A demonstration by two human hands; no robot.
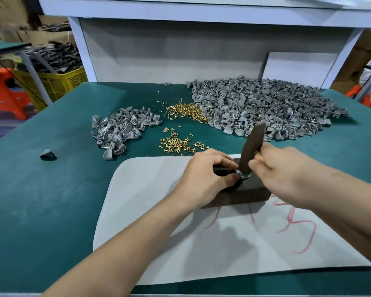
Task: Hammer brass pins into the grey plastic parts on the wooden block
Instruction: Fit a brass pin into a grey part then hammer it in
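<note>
Green counter (51, 189) under a white shelf frame, with a pale mat (159, 232) laid at the near edge, red scribbles on its right side. On the mat sits the dark wooden block (244, 194), and that's where all the action is.

Left hand (206, 176) is curled over the block's left end, fingertips pinching a grey plastic part (241, 174) that sits on top of the block. Right hand (287, 168) is wrapped tight around a dark hammer (252, 146), which stands tilted, top end leaning away to the right and bottom end right down on the part. It's pretty motion-blurred, so I can't make out the pin itself under there.

Further back you've got a huge pile of grey parts (266, 108) on the right, touching a heap of brass pins (186, 110) at its left edge. A second looser scatter of pins (178, 143) lies just behind the mat, near the left hand. A smaller pile of parts (118, 129) sits to the left of the pins, and one lone part (47, 154) is well off on its own further left.

Off the counter on the left: a yellow crate (58, 82) full of dark bits and an orange stool (2, 93).
</note>
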